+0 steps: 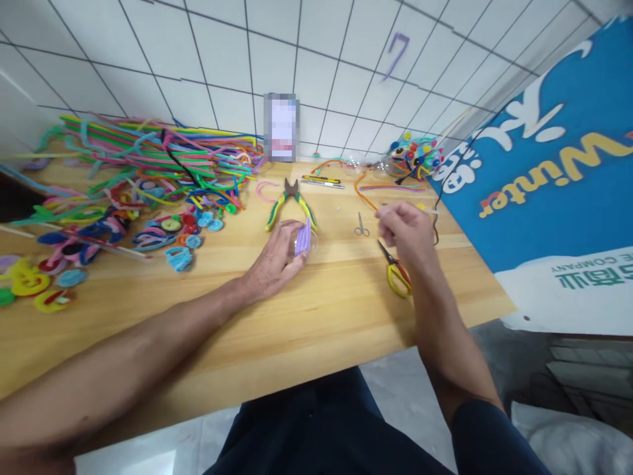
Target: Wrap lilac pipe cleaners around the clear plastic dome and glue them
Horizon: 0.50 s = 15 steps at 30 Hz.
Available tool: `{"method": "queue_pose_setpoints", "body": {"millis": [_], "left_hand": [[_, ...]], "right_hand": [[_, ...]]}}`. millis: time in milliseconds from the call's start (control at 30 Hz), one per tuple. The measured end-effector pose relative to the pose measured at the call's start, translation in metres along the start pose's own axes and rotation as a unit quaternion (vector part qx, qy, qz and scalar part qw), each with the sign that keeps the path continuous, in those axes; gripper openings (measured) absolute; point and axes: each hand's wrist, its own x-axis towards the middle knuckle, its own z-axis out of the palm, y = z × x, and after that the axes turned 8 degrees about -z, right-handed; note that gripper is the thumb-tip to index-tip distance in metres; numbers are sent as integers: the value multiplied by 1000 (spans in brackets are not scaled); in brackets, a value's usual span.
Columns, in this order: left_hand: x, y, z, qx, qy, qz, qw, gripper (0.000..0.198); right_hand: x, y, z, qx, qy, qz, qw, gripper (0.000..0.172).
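Note:
My left hand point(277, 260) is closed round a folded purple pipe-cleaner piece point(303, 239). A clear, rounded plastic shape point(313, 244) shows faintly beside it, under the fingers. Just beyond that hand lie pliers point(291, 198) with green-and-yellow handles, jaws pointing away. Raised over the right side of the table, my right hand point(403, 231) has its fingers pinched together; what they hold, if anything, is too small to tell. An orange pipe cleaner point(364, 198) ends close to those fingertips. Small scissors point(362, 225) and yellow-handled scissors point(395, 272) lie near this hand.
Bundled and loose pipe cleaners point(163, 152) cover the left rear, with finished shapes point(30, 277) in front. A phone point(281, 127) leans on the tiled wall. A yellow craft knife point(321, 179), clear balls point(353, 165) and a colourful cluster point(415, 155) line the back; a blue banner point(558, 171) stands right.

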Motion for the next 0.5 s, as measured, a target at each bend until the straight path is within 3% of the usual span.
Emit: {"method": "queue_pose_setpoints", "body": {"millis": [100,167,200,333,433,500], "left_hand": [[0,-3,3,-1,12,9,1000,53],[0,-4,4,3,19,10,1000,53],[0,-4,4,7,22,8,1000,53],[1,-3,3,14,25,3,1000,53],[1,-3,3,11,25,2,1000,53],[1,-4,2,8,24,-3,1000,53]], "right_hand": [[3,30,-58,-72,146,22,986,26],[5,58,-89,-203,234,5,951,27],[7,72,-99,-265,245,13,932,30],[20,116,-112,-379,137,73,912,44],[37,127,-106,-400,64,120,907,36],[47,126,-101,-414,53,142,897,28]]}}
